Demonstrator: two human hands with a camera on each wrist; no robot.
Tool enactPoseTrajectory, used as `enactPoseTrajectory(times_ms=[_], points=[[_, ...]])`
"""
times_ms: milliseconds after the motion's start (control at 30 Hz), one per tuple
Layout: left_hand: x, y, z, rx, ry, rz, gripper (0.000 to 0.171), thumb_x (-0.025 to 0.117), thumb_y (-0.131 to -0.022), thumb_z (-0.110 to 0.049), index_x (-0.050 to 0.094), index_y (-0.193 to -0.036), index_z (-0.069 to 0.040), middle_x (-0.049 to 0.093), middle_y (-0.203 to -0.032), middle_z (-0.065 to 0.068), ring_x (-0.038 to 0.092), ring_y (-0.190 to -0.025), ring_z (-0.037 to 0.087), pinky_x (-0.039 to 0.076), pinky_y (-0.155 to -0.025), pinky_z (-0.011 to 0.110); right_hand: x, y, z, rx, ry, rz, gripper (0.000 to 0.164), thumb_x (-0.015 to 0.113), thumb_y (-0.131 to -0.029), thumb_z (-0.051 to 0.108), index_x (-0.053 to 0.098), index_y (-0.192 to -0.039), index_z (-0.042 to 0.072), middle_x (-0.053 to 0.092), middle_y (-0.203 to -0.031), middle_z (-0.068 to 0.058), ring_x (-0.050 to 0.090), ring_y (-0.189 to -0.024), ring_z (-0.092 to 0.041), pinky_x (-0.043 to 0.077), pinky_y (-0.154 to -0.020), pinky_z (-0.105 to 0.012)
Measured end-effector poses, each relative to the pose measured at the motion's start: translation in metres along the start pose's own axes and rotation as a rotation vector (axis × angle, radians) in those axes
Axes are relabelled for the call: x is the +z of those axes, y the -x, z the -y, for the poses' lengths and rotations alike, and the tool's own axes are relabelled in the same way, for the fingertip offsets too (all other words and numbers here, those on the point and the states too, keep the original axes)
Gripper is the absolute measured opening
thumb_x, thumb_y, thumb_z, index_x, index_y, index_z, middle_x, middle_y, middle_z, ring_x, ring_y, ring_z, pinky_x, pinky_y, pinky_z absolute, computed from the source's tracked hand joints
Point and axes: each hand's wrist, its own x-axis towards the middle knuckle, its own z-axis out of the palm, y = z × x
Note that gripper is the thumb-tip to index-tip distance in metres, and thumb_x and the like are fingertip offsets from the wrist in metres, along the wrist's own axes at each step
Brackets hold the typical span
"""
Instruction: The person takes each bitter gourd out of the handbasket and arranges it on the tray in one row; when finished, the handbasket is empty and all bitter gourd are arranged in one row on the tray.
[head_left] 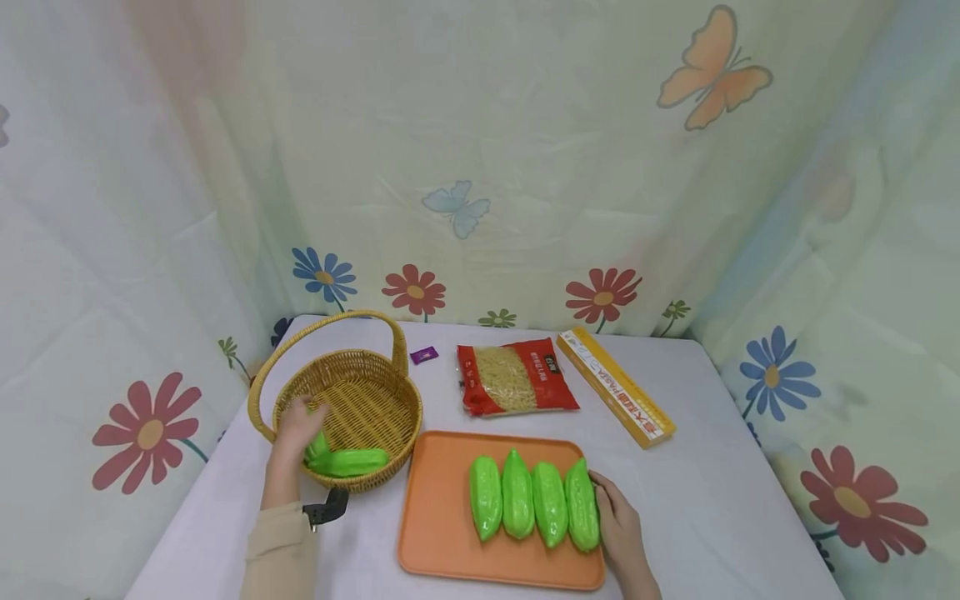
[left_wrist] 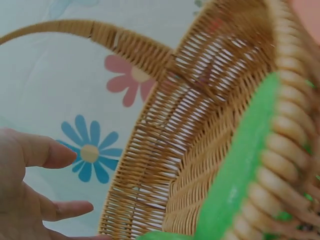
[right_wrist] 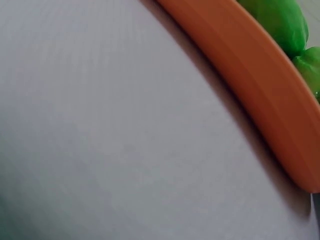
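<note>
My left hand reaches into the left side of a round wicker basket with an arched handle. In the left wrist view its fingers are spread apart with nothing between them. Two long, glossy green toy vegetables lie low in the basket; one lies crosswise and the other is partly covered by the hand. An orange tray carries several similar green vegetables side by side. At the tray's right edge, my right hand rests its fingers beside the rightmost vegetable; the right wrist view does not show this hand.
Behind the tray lies a red bag of pasta. A long yellow box lies slanted to its right. A small purple packet lies near the basket's handle. Patterned curtains enclose the white table.
</note>
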Motion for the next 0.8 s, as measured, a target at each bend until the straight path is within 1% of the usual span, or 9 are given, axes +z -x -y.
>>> enactPoseTrajectory(times_ms=[133, 267, 333, 433, 567, 700, 800], points=[[-0.003, -0.006, -0.001, -0.014, 0.055, 0.02, 0.067, 0.036, -0.095, -0.035, 0.014, -0.138, 0.011, 0.015, -0.139, 0.037, 0.018, -0.127, 0.05, 0.023, -0.101, 0.057, 0.0, -0.001, 0.001, -0.004, 0.004, -0.007, 0.048, 0.028, -0.099, 0.041, 0.044, -0.133, 0.013, 0.043, -0.137, -0.013, 0.036, -0.127, -0.033, 0.027, -0.102, -0.051], [-0.004, -0.011, 0.0, -0.052, 0.079, 0.02, 0.067, 0.035, -0.095, -0.036, 0.013, -0.139, 0.009, 0.015, -0.139, 0.037, 0.02, -0.126, 0.049, 0.025, -0.1, 0.057, 0.001, -0.001, 0.0, -0.005, 0.001, -0.011, 0.047, 0.029, -0.099, 0.041, 0.045, -0.133, 0.013, 0.044, -0.136, -0.013, 0.036, -0.126, -0.033, 0.028, -0.102, -0.051], [-0.004, -0.014, 0.0, -0.067, 0.068, 0.011, 0.068, 0.035, -0.094, -0.038, 0.013, -0.14, 0.009, 0.016, -0.137, 0.038, 0.021, -0.125, 0.05, 0.026, -0.098, 0.057, 0.001, 0.0, -0.001, -0.008, -0.004, -0.015, 0.046, 0.029, -0.099, 0.04, 0.045, -0.132, 0.013, 0.044, -0.136, -0.013, 0.036, -0.126, -0.033, 0.028, -0.102, -0.051], [-0.003, -0.015, 0.002, -0.09, 0.046, 0.003, 0.069, 0.034, -0.094, -0.038, 0.012, -0.14, 0.009, 0.015, -0.137, 0.038, 0.018, -0.125, 0.051, 0.026, -0.097, 0.059, 0.001, 0.001, -0.002, -0.022, -0.012, -0.022, 0.045, 0.03, -0.099, 0.039, 0.046, -0.132, 0.012, 0.045, -0.136, -0.013, 0.037, -0.126, -0.033, 0.028, -0.102, -0.051], [-0.001, -0.017, 0.005, -0.104, 0.027, -0.003, 0.068, 0.034, -0.094, -0.035, 0.012, -0.139, 0.012, 0.015, -0.136, 0.039, 0.014, -0.124, 0.053, 0.027, -0.096, 0.06, 0.002, 0.002, -0.002, -0.038, -0.018, -0.026, 0.044, 0.03, -0.1, 0.036, 0.046, -0.132, 0.011, 0.045, -0.136, -0.013, 0.036, -0.126, -0.034, 0.027, -0.102, -0.051], [0.001, -0.018, 0.006, -0.097, 0.02, -0.022, 0.066, 0.035, -0.094, -0.033, 0.016, -0.136, 0.014, 0.019, -0.134, 0.04, 0.018, -0.122, 0.054, 0.029, -0.095, 0.06, 0.001, 0.003, -0.002, -0.04, -0.02, -0.023, 0.044, 0.03, -0.1, 0.036, 0.046, -0.132, 0.011, 0.044, -0.136, -0.013, 0.036, -0.127, -0.034, 0.026, -0.103, -0.051], [0.003, -0.019, 0.006, -0.106, 0.01, -0.024, 0.067, 0.036, -0.094, -0.034, 0.016, -0.136, 0.013, 0.02, -0.133, 0.04, 0.019, -0.121, 0.054, 0.029, -0.094, 0.06, 0.001, 0.003, -0.002, -0.032, -0.021, -0.014, 0.045, 0.029, -0.1, 0.038, 0.045, -0.133, 0.012, 0.044, -0.137, -0.013, 0.035, -0.127, -0.033, 0.026, -0.103, -0.051]])
